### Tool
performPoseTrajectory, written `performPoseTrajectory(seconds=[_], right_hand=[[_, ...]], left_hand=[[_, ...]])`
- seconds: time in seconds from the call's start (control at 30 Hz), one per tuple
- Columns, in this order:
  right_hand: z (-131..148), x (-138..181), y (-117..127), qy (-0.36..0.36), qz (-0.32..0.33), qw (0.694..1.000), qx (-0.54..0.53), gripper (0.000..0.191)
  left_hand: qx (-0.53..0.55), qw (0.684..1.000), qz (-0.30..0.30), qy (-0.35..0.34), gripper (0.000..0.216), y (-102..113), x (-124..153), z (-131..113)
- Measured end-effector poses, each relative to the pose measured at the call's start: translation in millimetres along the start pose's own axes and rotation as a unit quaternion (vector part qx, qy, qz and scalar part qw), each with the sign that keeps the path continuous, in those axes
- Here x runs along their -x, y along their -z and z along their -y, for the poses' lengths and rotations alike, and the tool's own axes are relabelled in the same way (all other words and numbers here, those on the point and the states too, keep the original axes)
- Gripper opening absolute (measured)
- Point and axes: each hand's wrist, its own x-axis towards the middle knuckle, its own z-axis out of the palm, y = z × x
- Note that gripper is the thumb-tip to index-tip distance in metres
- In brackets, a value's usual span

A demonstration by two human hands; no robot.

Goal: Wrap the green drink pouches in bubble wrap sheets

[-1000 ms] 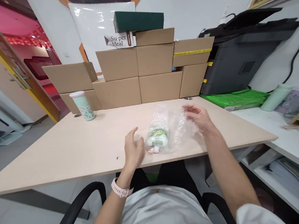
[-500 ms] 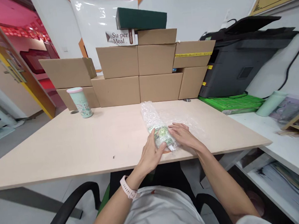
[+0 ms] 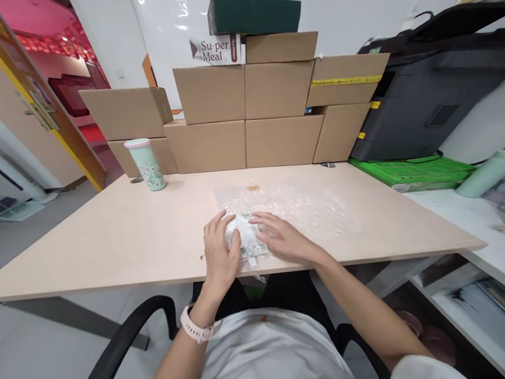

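A small pale package (image 3: 246, 236) wrapped in clear plastic that looks like bubble wrap lies near the table's front edge. My left hand (image 3: 220, 246) cups its left side, with the thumb on it and fingers curved over the far corner. On the other side, my right hand (image 3: 285, 237) has its fingertips over the package's right edge. Behind and to the right, a clear sheet of the same wrap (image 3: 307, 205) spreads flat on the table. What is inside the package is blurred by the plastic.
Brown cardboard boxes (image 3: 205, 149) are stacked along the table's (image 3: 107, 243) back, topped by a dark green box (image 3: 255, 13). A mint tumbler (image 3: 148, 166) stands at the back left. To the right are a black printer (image 3: 430, 97) and a green package (image 3: 414, 172).
Both hands and the package have moved left. The package's green print faced up before; now a paler face shows. The loose wrap that stood up behind it now lies flat.
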Motion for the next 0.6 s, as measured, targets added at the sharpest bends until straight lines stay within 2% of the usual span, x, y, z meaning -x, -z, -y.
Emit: performPoseTrajectory(seconds=[0.1, 0.17, 0.33, 0.47, 0.6], right_hand=[[-3.3, -3.5, -19.3, -0.018, 0.002, 1.000, 0.015, 0.045], [-0.9, -6.3, -23.2, -0.032, -0.008, 0.999, -0.006, 0.052], [21.1, -17.0, -15.3, -0.041, -0.013, 0.986, -0.160, 0.064], [30.9, -19.7, -19.2, -0.033, -0.041, 0.987, -0.151, 0.061], [19.0, -12.3, -34.7, 0.011, 0.010, 0.998, -0.059, 0.043]], left_hand=[[0.008, 0.999, 0.012, 0.039, 0.042, -7.8, 8.5, 20.9], [0.043, 0.996, 0.014, 0.075, 0.047, -9.4, 11.0, 33.0], [0.069, 0.986, 0.015, 0.153, 0.049, 0.7, 4.4, 46.2], [0.054, 0.980, -0.061, 0.179, 0.052, 17.7, 1.2, 42.6], [0.047, 0.975, -0.168, 0.139, 0.047, 42.9, 6.8, 24.5]])
